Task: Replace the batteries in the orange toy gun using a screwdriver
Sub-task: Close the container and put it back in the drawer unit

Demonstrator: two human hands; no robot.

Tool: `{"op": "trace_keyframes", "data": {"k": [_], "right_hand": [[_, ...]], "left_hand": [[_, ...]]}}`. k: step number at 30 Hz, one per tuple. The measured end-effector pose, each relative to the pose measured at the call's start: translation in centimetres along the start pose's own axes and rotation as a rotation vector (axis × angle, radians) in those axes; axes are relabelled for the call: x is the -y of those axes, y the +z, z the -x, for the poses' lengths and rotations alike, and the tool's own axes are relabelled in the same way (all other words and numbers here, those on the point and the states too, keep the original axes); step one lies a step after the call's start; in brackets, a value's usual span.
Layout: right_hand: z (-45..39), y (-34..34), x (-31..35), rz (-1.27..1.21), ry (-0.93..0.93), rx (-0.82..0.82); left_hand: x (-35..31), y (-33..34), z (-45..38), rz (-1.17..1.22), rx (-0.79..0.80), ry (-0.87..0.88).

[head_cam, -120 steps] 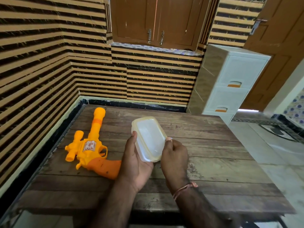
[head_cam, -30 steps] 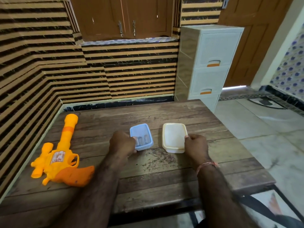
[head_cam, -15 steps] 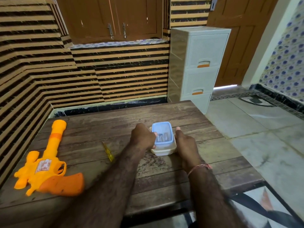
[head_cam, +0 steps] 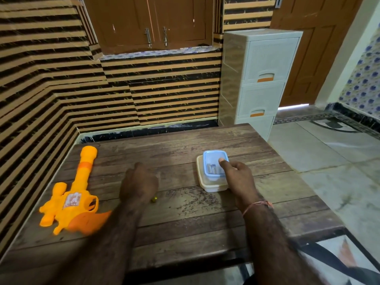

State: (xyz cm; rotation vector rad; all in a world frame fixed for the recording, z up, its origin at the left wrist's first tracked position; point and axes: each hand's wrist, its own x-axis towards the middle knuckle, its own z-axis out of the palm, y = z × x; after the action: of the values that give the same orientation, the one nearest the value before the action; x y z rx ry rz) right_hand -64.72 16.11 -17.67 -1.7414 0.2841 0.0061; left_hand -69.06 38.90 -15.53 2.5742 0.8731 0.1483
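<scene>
The orange toy gun (head_cam: 70,194) lies flat at the left of the wooden table (head_cam: 185,223), barrel pointing away from me. My left hand (head_cam: 137,184) is curled knuckles-up over the yellow screwdriver (head_cam: 154,200); only its end shows under the hand. A small blue box (head_cam: 213,161) with batteries (head_cam: 212,168) inside stands on a cream lid (head_cam: 205,183) at the table's right. My right hand (head_cam: 238,179) holds the box's near right corner, thumb on the rim.
A striped wall runs along the table's left and far sides. A white plastic drawer unit (head_cam: 263,75) stands past the far right corner, with a brown door (head_cam: 312,48) behind it. Tiled floor (head_cam: 329,161) lies to the right.
The box was opened and its blue base set on the cream lid. My left hand has left the box and moved left onto the screwdriver; my right hand stays at the box.
</scene>
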Motion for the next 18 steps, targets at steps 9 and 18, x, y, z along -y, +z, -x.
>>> {"op": "trace_keyframes", "data": {"k": [9,18], "right_hand": [[0.3,0.2,-0.1,-0.077,0.044,0.029],[0.8,-0.1,-0.2,-0.079,-0.002,0.069]], "left_hand": [[0.7,0.8,-0.3,0.011,0.147,-0.044],[-3.7,1.5,1.9,0.532,0.022,0.156]]}}
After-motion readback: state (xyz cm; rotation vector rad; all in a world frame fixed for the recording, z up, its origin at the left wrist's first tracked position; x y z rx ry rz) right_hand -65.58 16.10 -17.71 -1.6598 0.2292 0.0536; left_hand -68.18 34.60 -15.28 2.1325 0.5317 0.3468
